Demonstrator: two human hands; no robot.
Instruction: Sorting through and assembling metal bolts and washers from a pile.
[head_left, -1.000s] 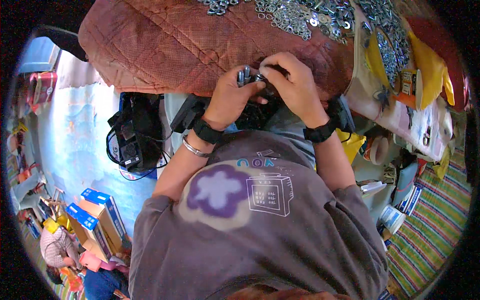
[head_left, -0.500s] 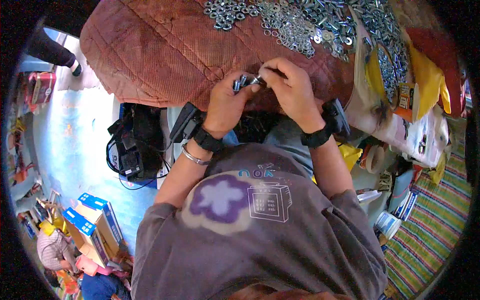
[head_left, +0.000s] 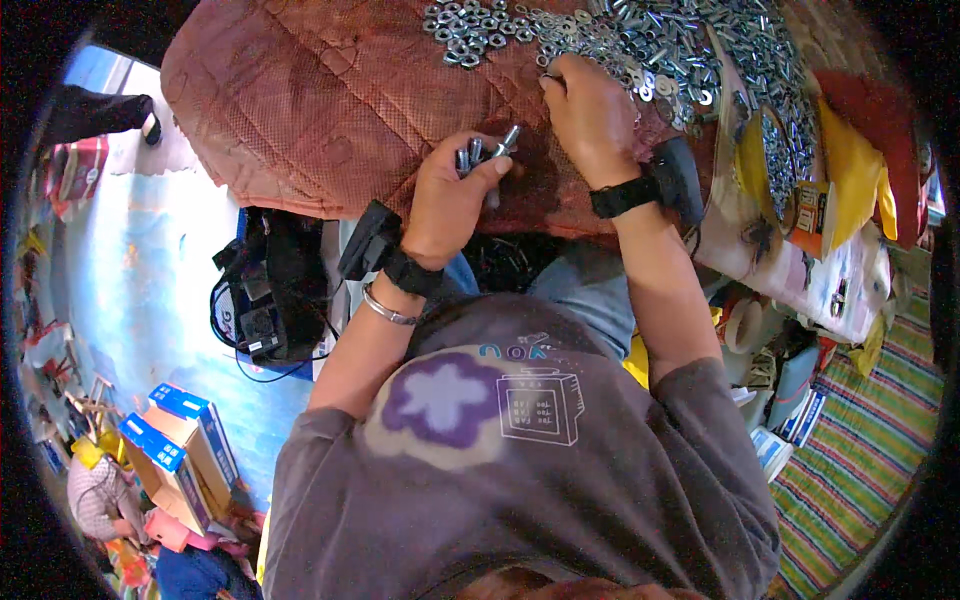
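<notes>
Head view: left hand grips metal bolts, fingers curled; right hand near washers, fingers bent, hold unclear

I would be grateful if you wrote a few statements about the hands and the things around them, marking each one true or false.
1. The left hand holds several shiny metal fasteners. True.
2. The right hand is nearer to the loose flat washers than the left hand is. True.
3. The silvery bracelet is on the right arm. False: it is on the left arm.
4. The quilted cloth is bright green. False: it is reddish-brown.
5. The hex nuts lie to the right of the flat washers. False: they lie to the left of them.
6. A striped mat shows at the right side of the picture. True.
</notes>
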